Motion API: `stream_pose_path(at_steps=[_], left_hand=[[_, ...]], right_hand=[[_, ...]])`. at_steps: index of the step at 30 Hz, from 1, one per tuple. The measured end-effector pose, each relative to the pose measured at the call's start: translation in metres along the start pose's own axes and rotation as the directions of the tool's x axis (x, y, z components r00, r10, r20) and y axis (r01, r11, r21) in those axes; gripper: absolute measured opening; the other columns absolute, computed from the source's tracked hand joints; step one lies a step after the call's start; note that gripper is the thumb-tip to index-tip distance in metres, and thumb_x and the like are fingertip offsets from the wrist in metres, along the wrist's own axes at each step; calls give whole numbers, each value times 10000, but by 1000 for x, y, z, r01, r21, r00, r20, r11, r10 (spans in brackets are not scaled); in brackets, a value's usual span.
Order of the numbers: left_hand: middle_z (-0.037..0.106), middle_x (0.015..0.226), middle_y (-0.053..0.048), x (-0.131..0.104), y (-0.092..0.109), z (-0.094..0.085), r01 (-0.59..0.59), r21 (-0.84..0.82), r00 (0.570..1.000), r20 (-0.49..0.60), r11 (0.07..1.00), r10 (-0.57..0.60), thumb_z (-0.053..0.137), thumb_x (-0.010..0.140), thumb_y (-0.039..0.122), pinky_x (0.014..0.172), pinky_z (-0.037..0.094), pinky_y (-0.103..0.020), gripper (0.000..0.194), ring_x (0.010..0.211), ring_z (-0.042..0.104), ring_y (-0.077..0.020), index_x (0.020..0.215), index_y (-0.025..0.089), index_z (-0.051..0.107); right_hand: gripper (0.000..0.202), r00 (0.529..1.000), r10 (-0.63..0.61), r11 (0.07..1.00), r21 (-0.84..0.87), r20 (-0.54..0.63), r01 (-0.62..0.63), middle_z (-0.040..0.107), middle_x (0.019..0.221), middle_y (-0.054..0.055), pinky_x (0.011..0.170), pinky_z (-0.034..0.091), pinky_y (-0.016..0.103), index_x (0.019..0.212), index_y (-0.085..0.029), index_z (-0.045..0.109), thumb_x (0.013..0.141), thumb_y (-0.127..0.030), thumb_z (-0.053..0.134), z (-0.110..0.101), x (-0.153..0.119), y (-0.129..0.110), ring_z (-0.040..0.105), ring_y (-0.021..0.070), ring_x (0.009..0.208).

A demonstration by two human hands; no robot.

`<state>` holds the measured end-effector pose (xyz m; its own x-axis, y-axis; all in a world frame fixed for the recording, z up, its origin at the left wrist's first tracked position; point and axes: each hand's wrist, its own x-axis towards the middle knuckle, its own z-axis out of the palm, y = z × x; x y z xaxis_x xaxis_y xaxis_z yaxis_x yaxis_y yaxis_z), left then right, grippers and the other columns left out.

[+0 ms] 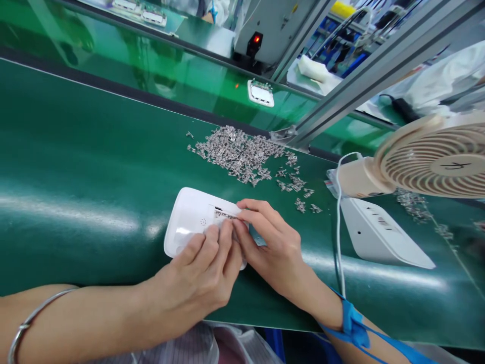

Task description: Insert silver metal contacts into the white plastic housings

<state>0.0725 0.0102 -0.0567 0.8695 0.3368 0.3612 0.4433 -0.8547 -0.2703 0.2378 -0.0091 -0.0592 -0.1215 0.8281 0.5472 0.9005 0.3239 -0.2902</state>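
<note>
A white plastic housing (185,217) with rounded corners and a small ring of holes lies on the green work surface. Along its upper right, a recess holds a row of small metal clips (224,215). My left hand (206,263) is closed over the housing's near side, its curled fingertips pressed beside the recess. At the right end of that row, the thumb and fingers of my right hand (265,227) are pinched together. What lies between those fingertips is hidden.
Beyond the housing is a loose pile of metal clips (238,151). To the right are a beige fan (428,156), its white cable (338,227) and another white housing (382,235). A belt (197,86) behind carries a white unit (260,93). A blue wrist strap (352,323) trails from my right wrist.
</note>
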Motion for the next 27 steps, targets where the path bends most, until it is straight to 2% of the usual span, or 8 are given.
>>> stream_pose_path(at_steps=[5,9,15,22,25,27], left_hand=[[585,1256,-92,-1,1,1,21,-12,1000,-22,1000,-22,470,874,349,887,344,-312,409,1107,503,-206,1203,119,549],[576,1267,-90,-2,2,0,24,-19,1000,-9,1000,-24,472,874,353,900,339,-309,413,1111,500,-202,1210,124,543],[553,1294,-97,-2,1,0,2,-13,1000,15,1000,-2,454,885,354,903,336,-311,444,1125,489,-213,1248,105,509],[568,1275,-101,-2,1,-1,11,0,1000,7,1000,-11,470,874,360,888,347,-312,440,1112,502,-214,1229,104,524],[589,1252,-81,0,1,0,14,-7,1000,-3,1000,-14,476,874,339,870,357,-305,381,1088,521,-198,1191,141,552],[596,1241,-83,3,-4,2,40,1,999,-5,999,-40,497,862,313,851,367,-314,345,1066,538,-203,1159,151,569]], right_hand=[[169,997,-71,997,-38,24,72,633,1022,147,760,562,339,969,-157,559,837,-70,498,-6,-10,-1,618,219,1009],[240,990,-129,990,-51,59,132,639,1012,152,764,563,347,1051,-143,541,833,-54,498,-8,-14,0,607,241,1047],[243,991,-81,996,-24,106,84,589,1134,205,797,548,359,1067,-127,535,838,-54,498,-10,-15,1,586,246,1084],[183,981,-83,996,-7,173,85,588,1112,199,719,542,354,987,-125,574,852,-80,459,-15,-7,2,617,226,960],[175,981,-28,995,101,191,8,602,1108,159,736,547,345,966,-152,598,853,-103,474,-18,-4,7,630,197,914],[201,989,63,982,168,137,-85,620,1092,124,793,541,362,1006,-186,609,846,-125,504,-24,-3,14,629,199,954]])
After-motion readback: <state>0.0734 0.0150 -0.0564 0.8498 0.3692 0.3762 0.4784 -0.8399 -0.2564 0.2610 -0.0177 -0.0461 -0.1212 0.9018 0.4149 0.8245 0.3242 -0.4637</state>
